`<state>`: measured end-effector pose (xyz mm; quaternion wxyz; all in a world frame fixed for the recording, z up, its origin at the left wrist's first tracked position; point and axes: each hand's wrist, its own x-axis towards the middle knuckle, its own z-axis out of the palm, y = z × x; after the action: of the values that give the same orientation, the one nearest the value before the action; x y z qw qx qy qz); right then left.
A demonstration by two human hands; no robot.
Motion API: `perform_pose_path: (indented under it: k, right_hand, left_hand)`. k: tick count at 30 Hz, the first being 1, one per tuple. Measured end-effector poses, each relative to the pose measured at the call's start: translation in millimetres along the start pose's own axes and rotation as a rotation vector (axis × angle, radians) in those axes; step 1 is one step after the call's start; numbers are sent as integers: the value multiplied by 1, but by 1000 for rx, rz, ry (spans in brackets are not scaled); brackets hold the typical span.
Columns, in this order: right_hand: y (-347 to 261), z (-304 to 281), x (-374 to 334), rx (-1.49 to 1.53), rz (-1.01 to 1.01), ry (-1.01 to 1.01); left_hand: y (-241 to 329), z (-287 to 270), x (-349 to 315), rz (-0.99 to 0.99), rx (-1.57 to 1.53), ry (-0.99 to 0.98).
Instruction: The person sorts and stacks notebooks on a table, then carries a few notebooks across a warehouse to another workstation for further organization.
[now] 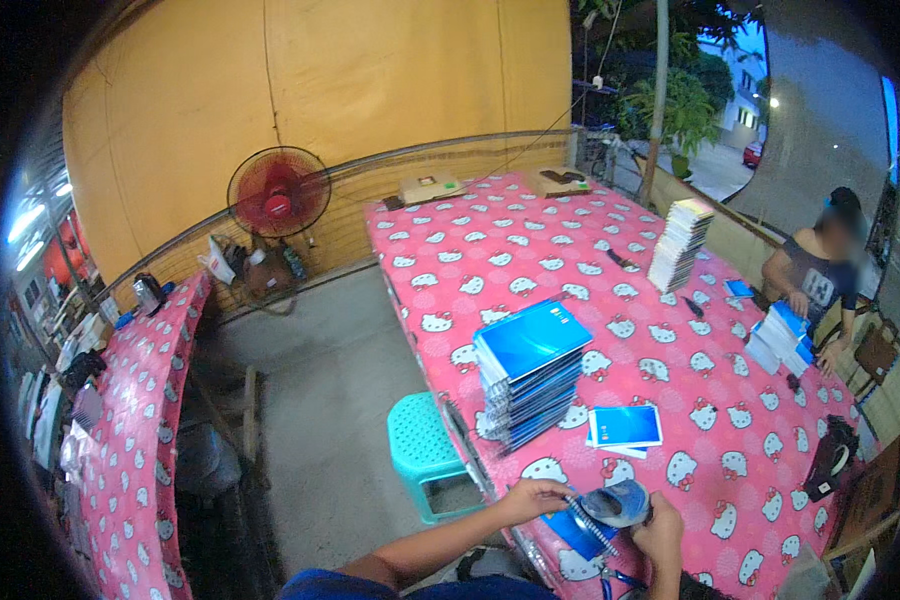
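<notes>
A blue-covered spiral notebook (582, 536) lies at the table's near edge in front of me, with its coil slanting across it. My left hand (532, 502) is closed, thumb and fingers pinched at the coil's upper end. On the other side, my right hand (660, 532) is closed on a rounded grey-blue part (617, 503), which looks like the notebook's curled-back leaves; its exact form is blurred. Below the notebook lies a blue-handled tool (620, 580), partly hidden. Just beyond my hands rests a flat blue booklet (626, 426) on a white sheet.
A tall stack of blue notebooks (532, 375) stands ahead on the pink patterned table (530, 235). Farther right are a pile of booklets (680, 245) and a co-worker (820, 260) handling blue booklets. A teal stool (425, 440) stands by the left edge, a fan (278, 193) behind.
</notes>
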<state>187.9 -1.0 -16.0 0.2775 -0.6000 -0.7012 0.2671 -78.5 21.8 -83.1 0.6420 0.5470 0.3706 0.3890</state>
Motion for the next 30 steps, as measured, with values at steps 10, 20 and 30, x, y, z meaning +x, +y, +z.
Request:
perform_pose_path:
  k: [10, 20, 30]
  right_hand:
    - [41, -32, -16, -525, 376, 380]
    - [-81, -14, -48, 63, -173, 161]
    - [-91, 5, -56, 155, -236, 286]
  left_hand:
    - [4, 13, -1, 88, -30, 45]
    - [46, 67, -14, 119, -17, -9]
    - [85, 60, -40, 165, 161, -125]
